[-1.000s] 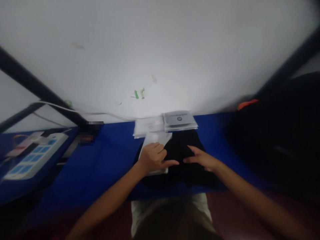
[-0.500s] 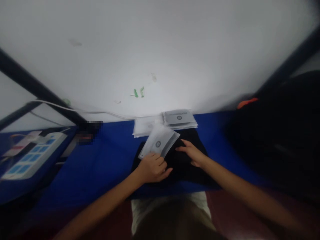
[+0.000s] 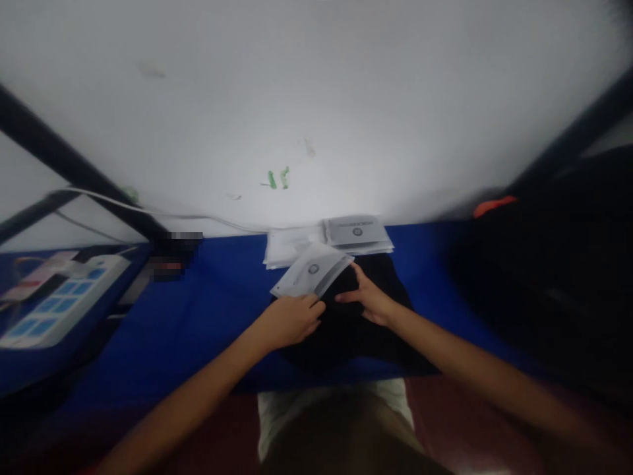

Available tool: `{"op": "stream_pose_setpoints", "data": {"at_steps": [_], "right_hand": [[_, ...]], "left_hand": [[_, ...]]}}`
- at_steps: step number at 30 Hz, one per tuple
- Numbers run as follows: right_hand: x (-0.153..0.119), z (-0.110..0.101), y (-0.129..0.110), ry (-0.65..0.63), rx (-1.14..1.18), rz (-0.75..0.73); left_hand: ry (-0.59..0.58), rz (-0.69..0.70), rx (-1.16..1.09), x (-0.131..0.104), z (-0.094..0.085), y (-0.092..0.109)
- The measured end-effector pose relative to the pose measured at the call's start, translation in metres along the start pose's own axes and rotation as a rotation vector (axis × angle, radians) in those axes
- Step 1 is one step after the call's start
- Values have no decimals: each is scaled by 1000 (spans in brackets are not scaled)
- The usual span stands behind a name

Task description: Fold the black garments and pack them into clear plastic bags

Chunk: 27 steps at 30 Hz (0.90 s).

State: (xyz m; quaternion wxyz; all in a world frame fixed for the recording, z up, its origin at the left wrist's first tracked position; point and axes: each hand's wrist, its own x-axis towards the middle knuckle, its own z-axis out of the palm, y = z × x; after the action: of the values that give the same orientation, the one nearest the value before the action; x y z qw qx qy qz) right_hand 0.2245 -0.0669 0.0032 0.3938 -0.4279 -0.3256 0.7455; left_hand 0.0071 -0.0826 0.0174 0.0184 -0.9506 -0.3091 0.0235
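A frosted plastic bag (image 3: 316,267) with a round dark logo lies tilted over black cloth (image 3: 346,336) in front of me. My left hand (image 3: 294,320) is closed on the bag's near edge, fingers curled under and partly hidden. My right hand (image 3: 368,297) grips dark cloth at the bag's right side. Its index fingertip touches the bag's right corner, and the thumb lies lower on the cloth. How far the cloth reaches into the bag cannot be made out.
Behind lie two piles of similar bags, a left pile (image 3: 281,247) and a right pile (image 3: 359,232), against the white wall. A power strip (image 3: 64,300) is at the left on the blue table cover (image 3: 168,330). A large black mass (image 3: 548,277) fills the right side.
The bag has turned flatter, its near edge moving away from me. My left hand has shifted slightly left and up. My right hand's index finger has reached up to the bag's corner.
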Motion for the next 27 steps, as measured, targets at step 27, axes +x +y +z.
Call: {"op": "stream_pose_setpoints", "data": {"at_steps": [27], "right_hand": [[29, 31, 26, 238, -150, -231]], "left_hand": [[511, 235, 77, 21, 14, 32]]}}
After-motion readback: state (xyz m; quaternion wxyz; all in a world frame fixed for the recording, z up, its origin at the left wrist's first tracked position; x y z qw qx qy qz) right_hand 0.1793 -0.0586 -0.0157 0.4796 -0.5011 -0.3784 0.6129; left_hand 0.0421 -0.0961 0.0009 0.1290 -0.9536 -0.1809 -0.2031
